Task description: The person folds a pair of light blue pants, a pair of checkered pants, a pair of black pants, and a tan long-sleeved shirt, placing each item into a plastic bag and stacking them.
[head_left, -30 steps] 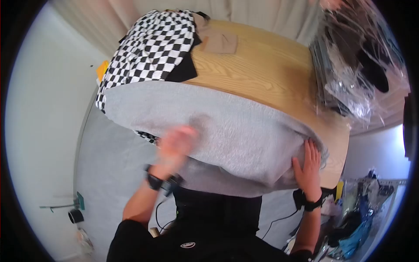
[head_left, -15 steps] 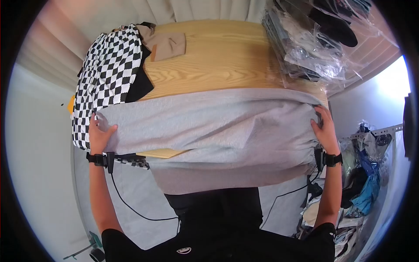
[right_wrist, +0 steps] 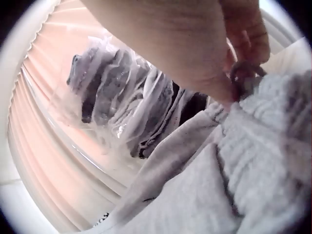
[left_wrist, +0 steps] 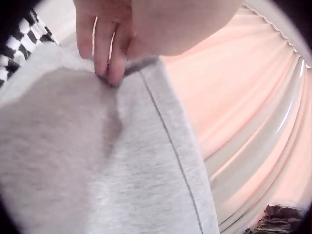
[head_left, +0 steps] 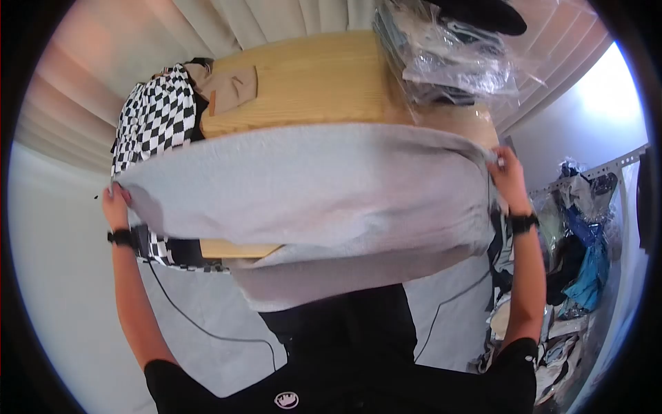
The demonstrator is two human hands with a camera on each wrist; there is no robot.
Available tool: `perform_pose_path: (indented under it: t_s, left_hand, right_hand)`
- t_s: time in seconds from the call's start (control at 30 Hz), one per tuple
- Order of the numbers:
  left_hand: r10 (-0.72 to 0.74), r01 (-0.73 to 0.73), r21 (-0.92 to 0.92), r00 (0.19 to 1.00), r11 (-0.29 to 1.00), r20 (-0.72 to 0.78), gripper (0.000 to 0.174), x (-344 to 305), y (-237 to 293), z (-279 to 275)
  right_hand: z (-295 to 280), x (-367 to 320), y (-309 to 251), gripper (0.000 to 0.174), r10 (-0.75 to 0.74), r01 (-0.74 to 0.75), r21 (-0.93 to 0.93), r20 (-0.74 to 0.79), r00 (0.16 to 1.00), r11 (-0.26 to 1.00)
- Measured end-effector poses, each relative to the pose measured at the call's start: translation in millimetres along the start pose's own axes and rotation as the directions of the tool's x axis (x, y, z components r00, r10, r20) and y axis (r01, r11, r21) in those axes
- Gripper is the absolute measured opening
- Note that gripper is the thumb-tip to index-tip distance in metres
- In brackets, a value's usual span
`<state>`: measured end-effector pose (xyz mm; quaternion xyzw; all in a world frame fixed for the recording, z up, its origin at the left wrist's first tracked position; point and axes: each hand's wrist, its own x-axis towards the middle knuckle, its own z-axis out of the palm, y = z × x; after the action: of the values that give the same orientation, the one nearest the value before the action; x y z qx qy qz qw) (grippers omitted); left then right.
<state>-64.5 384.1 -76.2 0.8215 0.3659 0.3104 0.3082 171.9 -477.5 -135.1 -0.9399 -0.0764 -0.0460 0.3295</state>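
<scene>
A pair of grey sweatpants (head_left: 310,186) is stretched sideways between both hands over the near side of the table. At its left end my left hand (head_left: 116,207) pinches the corner of the leg hem, whose stitched line shows in the left wrist view below the fingers (left_wrist: 103,58). My right hand (head_left: 510,183) grips the other end at the gathered waistband (right_wrist: 265,126), where a dark loop of cord shows by the fingertips. A lower fold of the grey cloth hangs over the near table edge, towards the body.
The wooden table (head_left: 310,79) carries a black-and-white checkered cloth (head_left: 155,110) and a folded brown garment (head_left: 234,86) at the far left. Plastic-bagged clothes (head_left: 448,62) are stacked at the back right. More bagged clothes (head_left: 586,262) hang at a rack on the right.
The left hand went from the middle of the sweatpants to their left end. Both hands then lifted the ends and spread apart, drawing the cloth flatter. The head view has also shifted.
</scene>
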Motion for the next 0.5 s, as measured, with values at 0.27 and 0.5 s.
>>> perform_pose_path:
  t_s: [0.27, 0.5]
  left_hand:
    - [0.206, -0.204, -0.03, 0.965, 0.979, 0.159, 0.065, -67, 25, 16]
    - [-0.574, 0.559, -0.287, 0.818, 0.778, 0.04, 0.039, -329, -105, -32]
  right_hand:
    - [-23, -37, -34, 0.057, 0.024, -0.04, 0.38, 0.047, 0.999, 0.924]
    - [21, -222, 32, 0.026, 0.571, -0.244, 0.744, -0.218, 0.792, 0.622]
